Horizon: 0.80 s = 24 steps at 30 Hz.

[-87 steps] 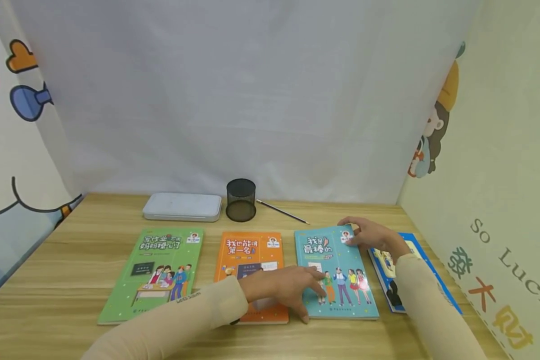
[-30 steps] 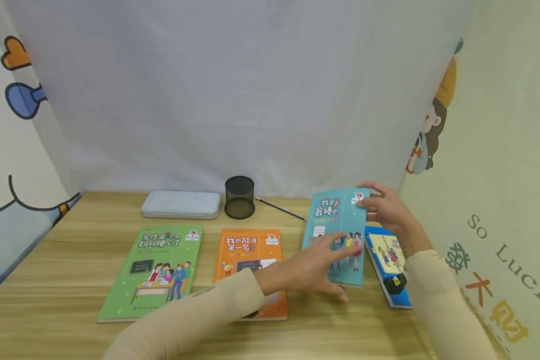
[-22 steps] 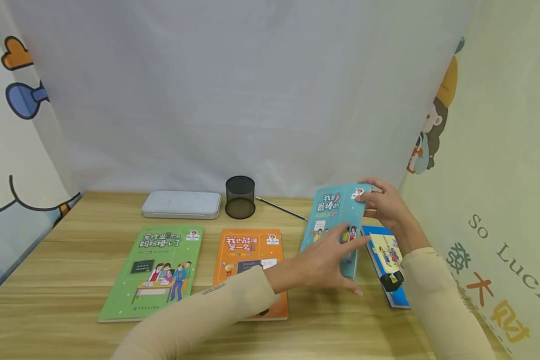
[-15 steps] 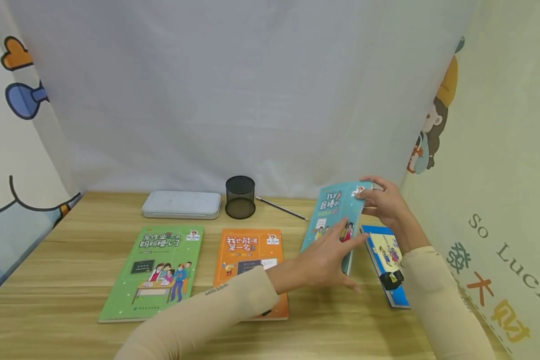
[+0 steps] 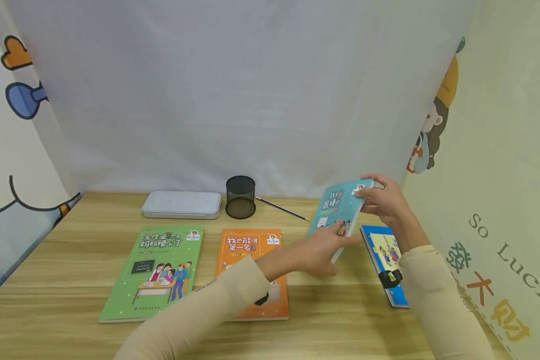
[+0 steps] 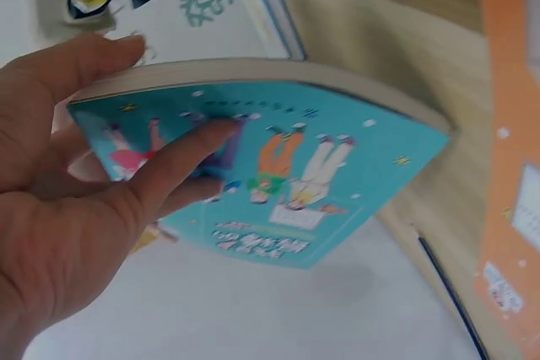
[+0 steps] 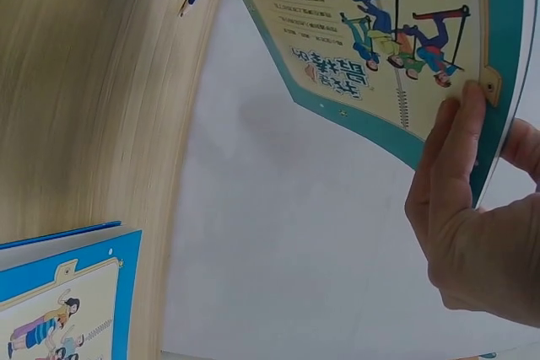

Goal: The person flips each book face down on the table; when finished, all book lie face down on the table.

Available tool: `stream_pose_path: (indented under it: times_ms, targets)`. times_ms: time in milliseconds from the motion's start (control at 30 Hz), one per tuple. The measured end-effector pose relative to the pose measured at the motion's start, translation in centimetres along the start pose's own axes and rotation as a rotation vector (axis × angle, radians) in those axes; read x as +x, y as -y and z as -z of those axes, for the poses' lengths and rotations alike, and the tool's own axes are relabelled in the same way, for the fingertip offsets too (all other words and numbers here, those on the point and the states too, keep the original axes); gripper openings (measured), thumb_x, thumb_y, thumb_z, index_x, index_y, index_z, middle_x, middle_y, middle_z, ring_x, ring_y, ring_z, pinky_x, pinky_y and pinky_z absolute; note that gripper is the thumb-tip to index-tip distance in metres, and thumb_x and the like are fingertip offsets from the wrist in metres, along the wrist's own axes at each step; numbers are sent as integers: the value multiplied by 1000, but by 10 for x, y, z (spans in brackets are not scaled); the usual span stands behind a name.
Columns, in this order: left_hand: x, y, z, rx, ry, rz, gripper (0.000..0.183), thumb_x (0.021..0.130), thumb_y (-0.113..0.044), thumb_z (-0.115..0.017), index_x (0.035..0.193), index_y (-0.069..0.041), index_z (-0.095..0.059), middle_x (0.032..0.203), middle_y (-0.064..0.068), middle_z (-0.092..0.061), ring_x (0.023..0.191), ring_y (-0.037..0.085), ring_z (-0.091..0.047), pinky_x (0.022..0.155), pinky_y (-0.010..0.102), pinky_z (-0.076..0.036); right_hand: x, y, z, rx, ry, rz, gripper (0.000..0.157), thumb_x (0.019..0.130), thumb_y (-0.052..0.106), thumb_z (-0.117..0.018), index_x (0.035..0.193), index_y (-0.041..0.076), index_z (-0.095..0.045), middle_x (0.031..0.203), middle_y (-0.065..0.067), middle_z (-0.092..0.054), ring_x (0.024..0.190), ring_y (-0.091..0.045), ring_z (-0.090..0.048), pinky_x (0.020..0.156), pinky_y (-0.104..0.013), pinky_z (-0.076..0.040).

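Observation:
A teal book [image 5: 337,202] with a cartoon cover is held up and tilted over the right part of the table. My right hand [image 5: 387,200] grips its upper right corner; the right wrist view shows fingers [image 7: 460,141] along the back cover. My left hand [image 5: 317,250] is at the lower right part of the book. In the left wrist view its fingers [image 6: 181,162] lie across the front cover, while the thumb is by the page edge. A blue book [image 5: 384,255] lies below the right hand, partly hidden by the sleeve.
A green book [image 5: 155,270] and an orange book [image 5: 247,240] lie on the wooden table [image 5: 49,280], the orange one partly under the left forearm. Behind them are a pale pencil case [image 5: 182,205], a black mesh pen cup [image 5: 240,197] and a pencil [image 5: 282,208].
The teal book has come up off the table, moved back and right, and turned to show its page edge. My left hand has followed and now closes around its lower side.

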<state>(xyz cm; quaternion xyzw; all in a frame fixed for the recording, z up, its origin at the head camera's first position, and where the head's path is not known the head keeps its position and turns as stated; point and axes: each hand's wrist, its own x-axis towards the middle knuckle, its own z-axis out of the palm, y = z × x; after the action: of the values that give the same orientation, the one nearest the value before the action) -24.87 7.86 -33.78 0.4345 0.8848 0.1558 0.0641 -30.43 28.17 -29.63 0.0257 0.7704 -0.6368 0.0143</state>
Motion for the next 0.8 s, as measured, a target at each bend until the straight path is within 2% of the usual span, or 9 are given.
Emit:
stream_pose_path:
  times_ms: [100,267,433,533,633,700,800]
  targets:
    - [0,1,7,5,49,12,77,83,-5,-73,151,-30,-45,154,18,-41,120,22,-53,83,28,-50,0,1,-3,-24,-9,7,45,95,4,-62,136,8,-43,84,6,-67,71,-9,-72,67,-27,-61]
    - [-3,3,10,-10,72,40,78,82,4,-67,150,-27,-45,150,12,-48,115,17,-52,75,24,-44,-1,5,-6,-82,-12,15,51,96,6,-62,142,5,-39,86,4,-66,70,-9,-71,68,-27,-61]
    - [-9,11,16,-83,63,-1,79,83,10,-63,153,-19,-41,140,11,-57,91,17,-52,61,21,-42,-3,11,-6,-132,-9,25,52,97,8,-59,144,1,-37,111,-19,-63,70,-8,-72,73,-32,-62]
    - [-13,18,18,-177,43,-13,78,86,14,-57,154,-20,-39,143,11,-56,91,17,-53,64,21,-43,-4,13,-6,-128,-3,23,50,98,8,-58,142,0,-37,122,-28,-55,71,-8,-73,75,-33,-62]
    - [-17,24,16,-264,12,-26,78,87,17,-51,154,-21,-39,151,12,-49,97,18,-52,67,22,-41,-4,14,-7,-110,1,26,45,98,8,-58,137,0,-38,112,-22,-61,68,-9,-72,72,-31,-62]
    - [-19,28,14,-321,-7,-46,77,87,18,-47,154,-19,-40,154,13,-46,96,19,-51,64,22,-38,-3,13,-8,-109,2,33,44,98,8,-59,135,0,-38,97,-12,-66,66,-9,-71,70,-30,-62]
    - [-21,32,11,-394,-31,-82,76,87,19,-45,154,-17,-40,157,14,-41,94,22,-50,56,22,-33,-2,12,-11,-108,4,32,45,97,10,-60,135,1,-38,78,1,-65,62,-8,-69,67,-27,-61]
